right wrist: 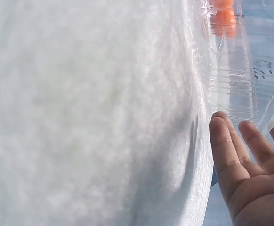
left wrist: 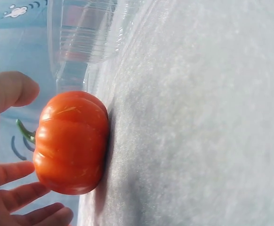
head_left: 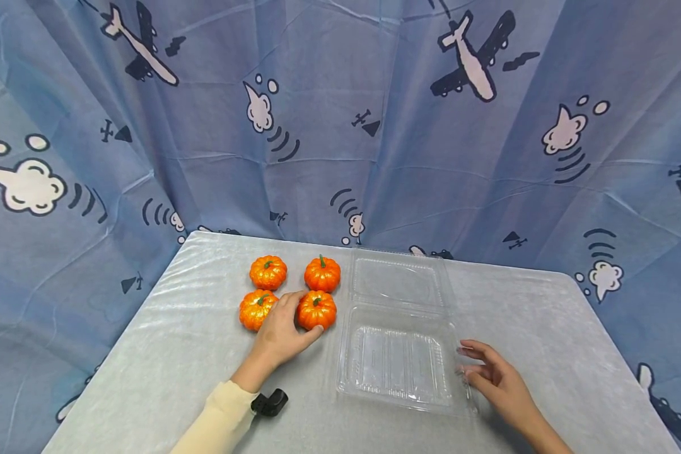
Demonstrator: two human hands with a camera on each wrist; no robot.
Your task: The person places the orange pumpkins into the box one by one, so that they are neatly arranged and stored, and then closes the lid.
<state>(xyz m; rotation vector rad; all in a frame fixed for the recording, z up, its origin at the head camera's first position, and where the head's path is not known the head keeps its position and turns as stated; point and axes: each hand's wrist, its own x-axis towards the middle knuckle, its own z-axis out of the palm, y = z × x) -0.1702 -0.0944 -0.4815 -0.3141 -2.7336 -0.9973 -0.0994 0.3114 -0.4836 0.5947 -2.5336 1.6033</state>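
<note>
My left hand (head_left: 284, 331) reaches around an orange mini pumpkin (head_left: 317, 310), with thumb and fingers spread on either side. In the left wrist view, the thumb stands apart from that pumpkin (left wrist: 72, 143), and the fingertips are close to its stem side; whether they touch is unclear. A clear plastic clamshell container (head_left: 397, 359) lies with its lid (head_left: 398, 282) folded back, away from me. My right hand (head_left: 502, 384) is at the container's right edge with loosely bent fingers. In the right wrist view, its fingers extend by the container's ribbed wall (right wrist: 233, 89).
More orange pumpkins stand on the table left of the container: one at back left (head_left: 268, 272), one at back right (head_left: 322, 273), and one at front left (head_left: 256, 309), partly behind my left hand. A blue airplane-print curtain (head_left: 329, 126) hangs behind the white-covered table (head_left: 164, 353).
</note>
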